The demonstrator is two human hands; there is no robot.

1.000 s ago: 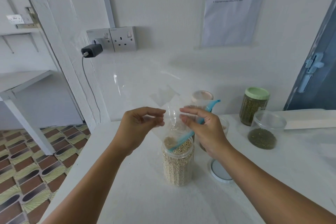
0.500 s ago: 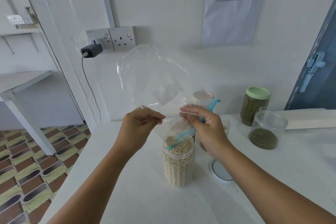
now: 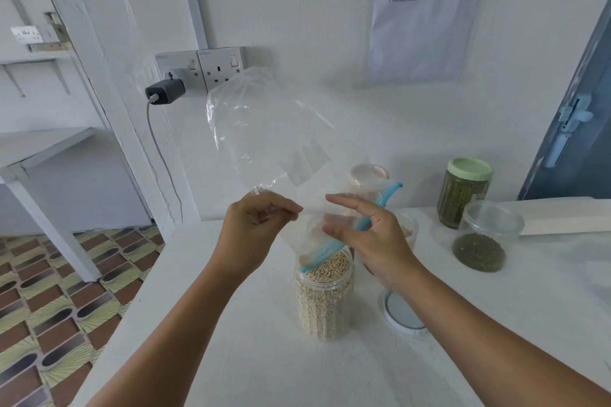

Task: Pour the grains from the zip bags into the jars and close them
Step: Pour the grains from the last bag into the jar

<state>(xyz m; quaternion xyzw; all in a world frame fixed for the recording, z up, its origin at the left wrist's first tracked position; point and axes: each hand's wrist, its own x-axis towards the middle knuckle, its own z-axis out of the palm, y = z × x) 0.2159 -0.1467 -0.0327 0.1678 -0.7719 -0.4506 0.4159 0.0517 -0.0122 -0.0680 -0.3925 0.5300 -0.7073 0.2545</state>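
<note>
A clear zip bag (image 3: pixel 264 129) with a blue zip strip stands upturned and looks empty, its mouth hanging over an open jar (image 3: pixel 324 304) filled nearly to the rim with pale grains. My left hand (image 3: pixel 259 230) pinches the bag's left edge just above the jar. On the right side of the mouth, my right hand (image 3: pixel 370 238) holds the bag loosely: the zip strip runs between thumb and fingers, and the index finger is stretched out. A white lid (image 3: pixel 401 315) lies on the table to the right of the jar, partly under my right wrist.
Behind my right hand stand two more jars, one with a pale lid (image 3: pixel 368 175). A green-lidded jar (image 3: pixel 464 198) and a clear tub of dark green grains (image 3: pixel 481 241) sit at right. The white table's (image 3: pixel 231 357) left edge drops to tiled floor. Wall sockets (image 3: pixel 201 66) hold a charger.
The bag's body has risen and spread out above the jar, and the last grains have dropped out of it. My right hand's fingers have loosened and spread; my left hand stays put.
</note>
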